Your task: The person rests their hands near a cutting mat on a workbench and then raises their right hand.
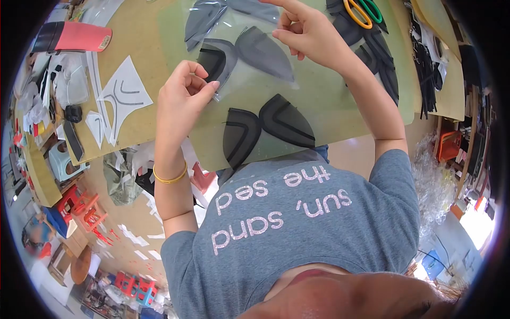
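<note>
My left hand is curled, thumb and forefinger close together at the edge of a clear plastic bag. Under the film lie dark, curved mesh pieces. Above the bag's right side is my right hand, its forefinger stretched out and apart from the thumb, the other fingers bent, with nothing visible between them. Nearer my body, two dark mesh pieces with black bands, one left and one right, lie with their inner edges close together on the green mat.
Scissors with orange and green handles rest by stacked dark pieces at the right. Left are white paper patterns, a pink-and-black bottle and plastic scraps. Black strips lie far right.
</note>
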A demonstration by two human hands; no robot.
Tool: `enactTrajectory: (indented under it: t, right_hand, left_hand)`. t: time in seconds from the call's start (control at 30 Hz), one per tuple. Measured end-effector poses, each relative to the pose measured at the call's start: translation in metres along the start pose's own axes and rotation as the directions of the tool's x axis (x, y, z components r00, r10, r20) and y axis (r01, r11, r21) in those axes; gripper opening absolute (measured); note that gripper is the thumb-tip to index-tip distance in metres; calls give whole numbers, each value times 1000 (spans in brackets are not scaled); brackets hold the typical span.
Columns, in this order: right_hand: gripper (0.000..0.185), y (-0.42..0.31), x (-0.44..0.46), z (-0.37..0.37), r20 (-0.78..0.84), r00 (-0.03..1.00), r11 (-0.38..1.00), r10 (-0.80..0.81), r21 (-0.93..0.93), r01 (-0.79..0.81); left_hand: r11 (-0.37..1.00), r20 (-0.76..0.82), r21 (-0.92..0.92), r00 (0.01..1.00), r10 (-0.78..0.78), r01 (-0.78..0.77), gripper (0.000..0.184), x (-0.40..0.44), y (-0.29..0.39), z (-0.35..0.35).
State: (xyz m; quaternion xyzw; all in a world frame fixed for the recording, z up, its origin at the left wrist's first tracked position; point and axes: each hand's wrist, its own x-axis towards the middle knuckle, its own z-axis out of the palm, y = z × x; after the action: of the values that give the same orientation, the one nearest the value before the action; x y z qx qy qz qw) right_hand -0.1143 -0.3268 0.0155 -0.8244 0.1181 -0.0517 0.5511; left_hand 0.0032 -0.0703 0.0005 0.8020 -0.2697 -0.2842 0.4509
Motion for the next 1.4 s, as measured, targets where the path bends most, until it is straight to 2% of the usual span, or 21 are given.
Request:
enactTrajectory:
  t: [0.07,0.2,0.27,0.37,0.47,0.67,1.13,1.4]
  right_hand:
    - [59,6,1,2,16,996,994,83,76,-84]
    - [60,32,7,4,-8,1000,998,-13,54,13]
    - [61,40,9,4,-11,999,998,-53,37,54]
    - [61,49,13,5,-13,1000,995,-16,96,18]
    - [61,52,12,7,-37,999,1000,-26,-5,26]
    - [61,52,14,9,-53,999,1000,-5,-9,5]
    - [58,61,18,12,-114,989,984,-94,-160,75]
    - [59,60,15,12,-121,989,984,-80,-168,59]
  left_hand:
    - [1000,27,-15,1000,-7,7,21,6,-10,-3]
    - [997,58,-36,996,-72,74,21,12,-14,-4]
    - [998,53,-22,997,-58,59,20,13,-19,-4]
    - [997,52,0,996,-75,75,20,16,-22,-5]
    - [995,49,-6,994,-97,98,20,17,-25,-5]
    - [993,71,40,991,-113,111,21,19,-24,-3]
    - [991,78,82,990,-116,109,18,21,-23,1]
    - [987,73,108,989,-127,118,18,20,-23,2]
